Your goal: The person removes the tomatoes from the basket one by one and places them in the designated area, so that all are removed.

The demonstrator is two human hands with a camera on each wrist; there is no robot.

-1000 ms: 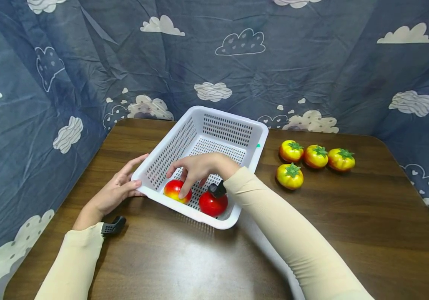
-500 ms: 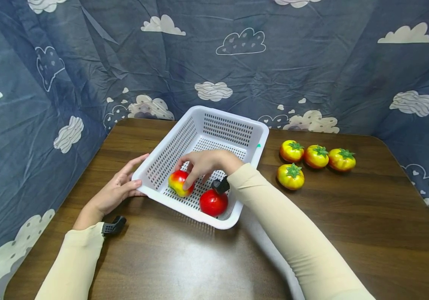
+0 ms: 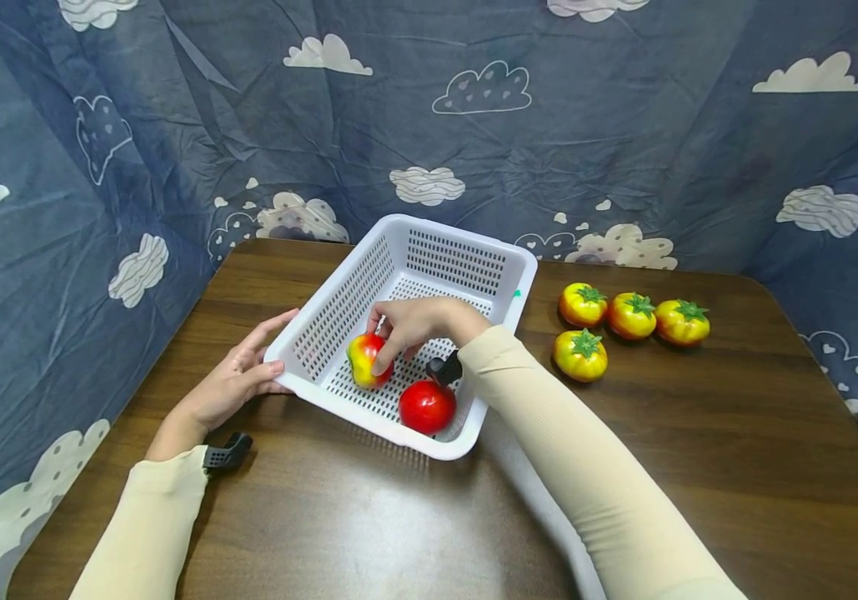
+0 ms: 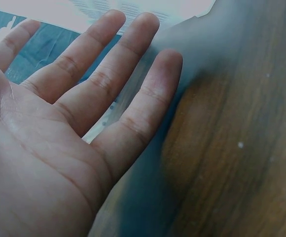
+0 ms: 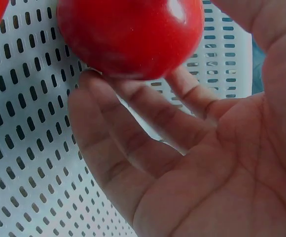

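My right hand reaches into a white perforated basket and grips a red and yellow apple between thumb and fingers. In the right wrist view its fingers curl under the glossy red side of the apple. Closer to the basket's near right corner lies a round, all-red fruit, under the right wrist. My left hand is at the near left corner of the basket, thumb at the rim. In the left wrist view the left hand's fingers are spread and nearly straight, tips against the basket wall.
Several yellow and red tomatoes with green tops sit on the brown wooden table, right of the basket. Behind the table hangs a blue cloth with white clouds.
My right hand has closed round the apple, turned it and moved it slightly right and away from the basket's near wall. The left hand stays at the basket corner.
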